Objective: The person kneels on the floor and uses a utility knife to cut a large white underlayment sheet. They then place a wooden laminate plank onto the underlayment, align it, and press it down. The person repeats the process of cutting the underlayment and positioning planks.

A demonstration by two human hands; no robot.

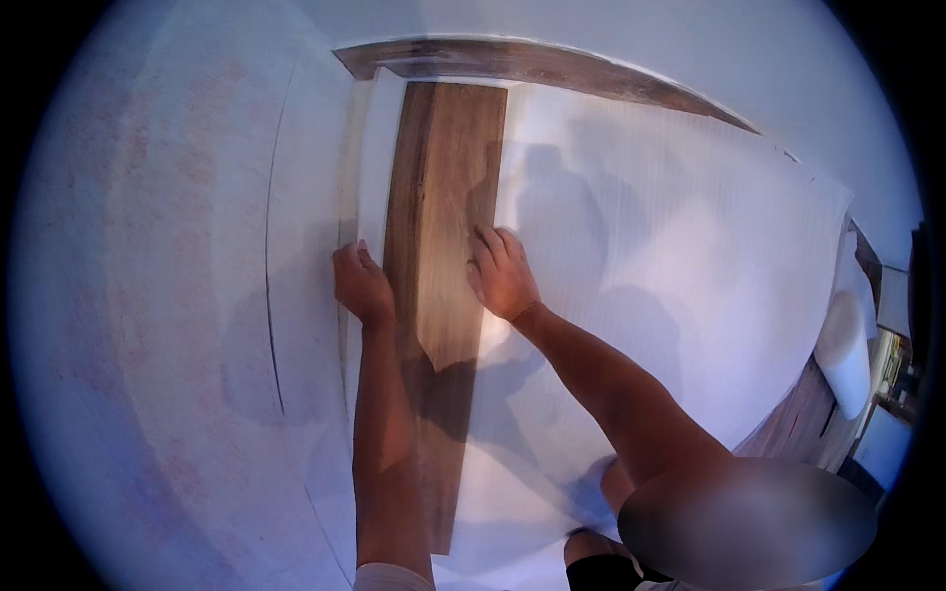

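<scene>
A long brown wood-grain plank lies lengthwise on white sheeting, beside a narrow white strip at its left side. At that side my left hand is closed, thumb up against the fingertips; what it holds, if anything, I cannot make out. My right hand rests at the plank's right edge, its fingers apart and slightly bent, the tips touching the wood near the middle of its length. Shadows fall across the plank and the sheeting.
A pale wall rises along the left. A dark wood-grain band runs along the far edge. At the right stands or lies a white roll, with more wood-grain surface and some small items beyond it. My knees show at the lower edge.
</scene>
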